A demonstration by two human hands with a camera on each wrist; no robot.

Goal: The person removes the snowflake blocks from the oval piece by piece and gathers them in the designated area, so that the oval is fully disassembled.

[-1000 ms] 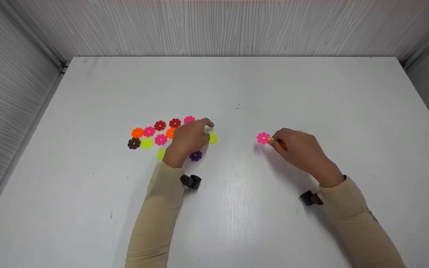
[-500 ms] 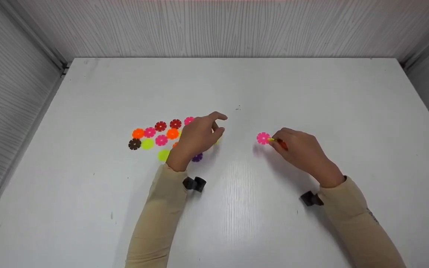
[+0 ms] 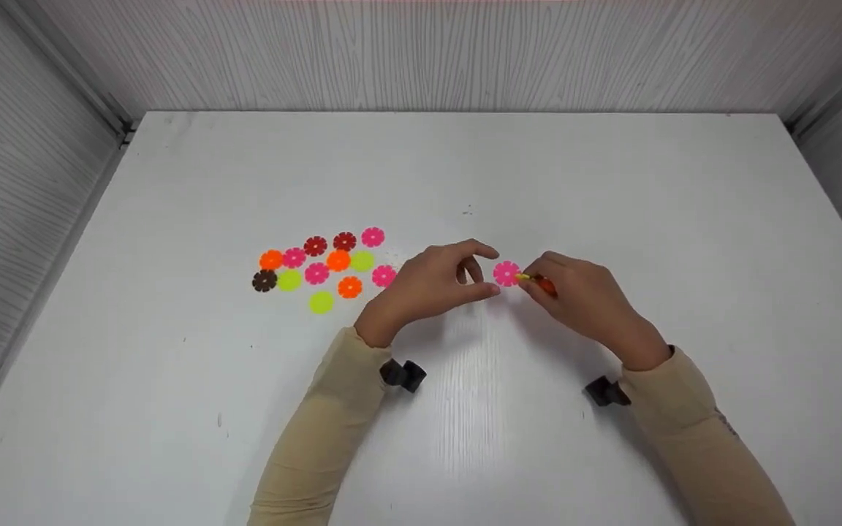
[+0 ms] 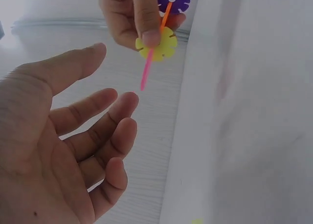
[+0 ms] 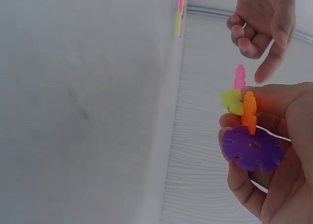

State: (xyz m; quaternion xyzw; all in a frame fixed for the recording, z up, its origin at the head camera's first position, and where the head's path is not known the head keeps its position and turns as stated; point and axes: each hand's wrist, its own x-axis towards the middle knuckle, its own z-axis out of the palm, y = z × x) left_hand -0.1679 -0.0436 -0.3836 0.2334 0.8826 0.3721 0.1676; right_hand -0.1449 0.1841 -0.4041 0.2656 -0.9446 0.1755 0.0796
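Observation:
My right hand (image 3: 574, 299) pinches a short chain of slotted plastic flower discs between thumb and fingers. At its free end is a pink disc (image 3: 506, 273), joined to a yellow disc (image 5: 232, 101). An orange disc (image 5: 250, 111) follows, slotted into a purple disc (image 5: 253, 148) that lies within the right hand's curled fingers. My left hand (image 3: 435, 281) holds nothing. Its thumb and forefinger are spread just left of the pink disc, and in the left wrist view the fingers (image 4: 78, 65) stand apart from the chain.
Several loose flower discs lie flat on the white table (image 3: 421, 168) left of the hands, among them a brown disc (image 3: 264, 280), a red disc (image 3: 315, 245) and a lime disc (image 3: 321, 302). The left hand covers part of this group. Wood-grain panels (image 3: 421, 55) border the table.
My left hand has moved right, from over the loose discs to beside the pink disc, its thumb and forefinger spreading. The right hand and its chain have shifted slightly left.

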